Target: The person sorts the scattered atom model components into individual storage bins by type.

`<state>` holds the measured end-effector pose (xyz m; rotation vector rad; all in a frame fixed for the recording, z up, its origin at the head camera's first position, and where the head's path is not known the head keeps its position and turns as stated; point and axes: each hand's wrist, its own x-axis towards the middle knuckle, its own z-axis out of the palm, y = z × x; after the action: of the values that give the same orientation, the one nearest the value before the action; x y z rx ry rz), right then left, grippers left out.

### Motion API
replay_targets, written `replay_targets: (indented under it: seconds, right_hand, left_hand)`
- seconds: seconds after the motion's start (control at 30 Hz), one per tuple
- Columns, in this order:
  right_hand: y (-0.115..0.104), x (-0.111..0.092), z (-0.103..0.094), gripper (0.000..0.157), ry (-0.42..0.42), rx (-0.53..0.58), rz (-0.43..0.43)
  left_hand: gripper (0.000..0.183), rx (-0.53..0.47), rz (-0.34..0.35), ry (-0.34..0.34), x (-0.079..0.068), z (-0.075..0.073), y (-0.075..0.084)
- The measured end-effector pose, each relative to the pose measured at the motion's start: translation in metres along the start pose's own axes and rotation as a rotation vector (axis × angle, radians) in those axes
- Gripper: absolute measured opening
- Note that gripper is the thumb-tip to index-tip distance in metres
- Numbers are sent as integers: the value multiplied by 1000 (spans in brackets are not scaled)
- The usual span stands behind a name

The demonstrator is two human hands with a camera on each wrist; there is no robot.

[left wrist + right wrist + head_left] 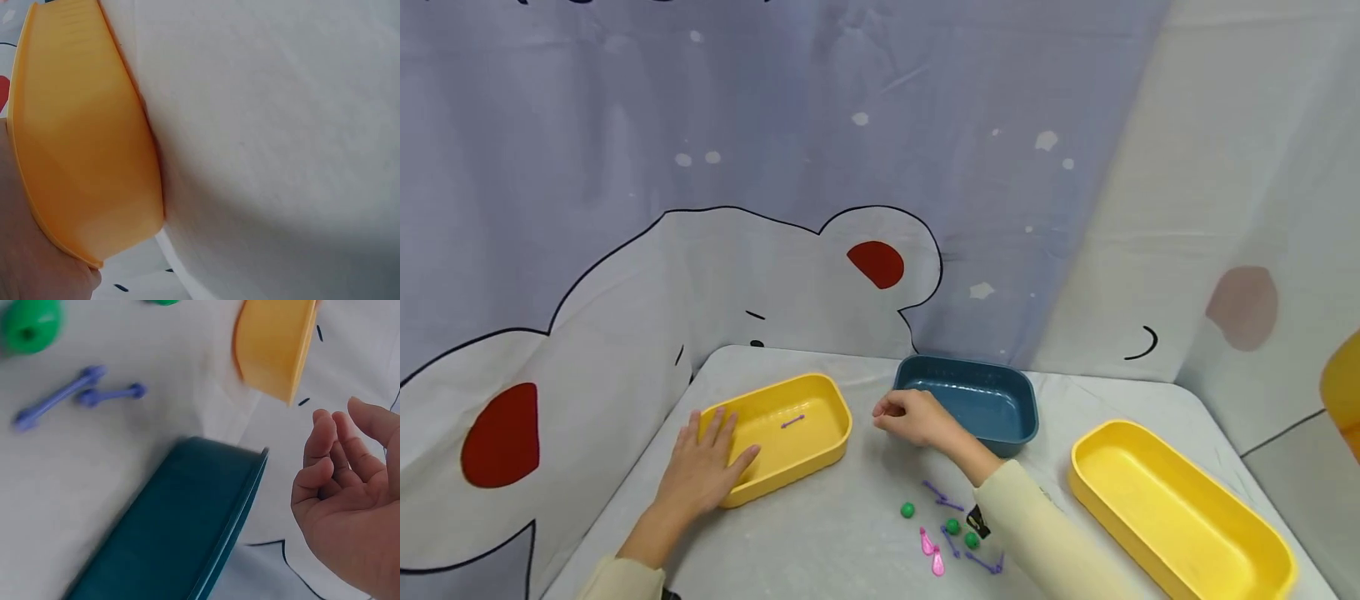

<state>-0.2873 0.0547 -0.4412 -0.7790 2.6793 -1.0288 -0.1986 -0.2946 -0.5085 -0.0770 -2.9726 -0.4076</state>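
My left hand point(702, 471) rests, fingers spread, over the left rim of a yellow tray point(790, 477). In that tray lies one small purple stick point(792, 421) with knobbed ends. My right hand point(913, 417) hovers at the left end of a dark teal tray point(1000, 400), fingers loosely bent. The right wrist view shows nothing between the thumb and fingertips point(322, 419). On the table nearer me are several purple knobbed sticks point(950, 542), three green beads point(907, 510) and two pink teardrop-shaped pieces point(937, 562).
A second yellow tray point(1187, 521) stands at the right of the table. Behind the table hangs a printed curtain point(775, 275). The white tabletop point(820, 550) shows between the two sleeves.
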Motion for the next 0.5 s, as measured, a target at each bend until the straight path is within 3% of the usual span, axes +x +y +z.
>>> replay_targets:
  seconds: [0.5]
  right_hand:
    - [51, -77, -21, 10, 82, -24, -36]
  left_hand:
    - [88, -4, 9, -3, -1, -1, 0]
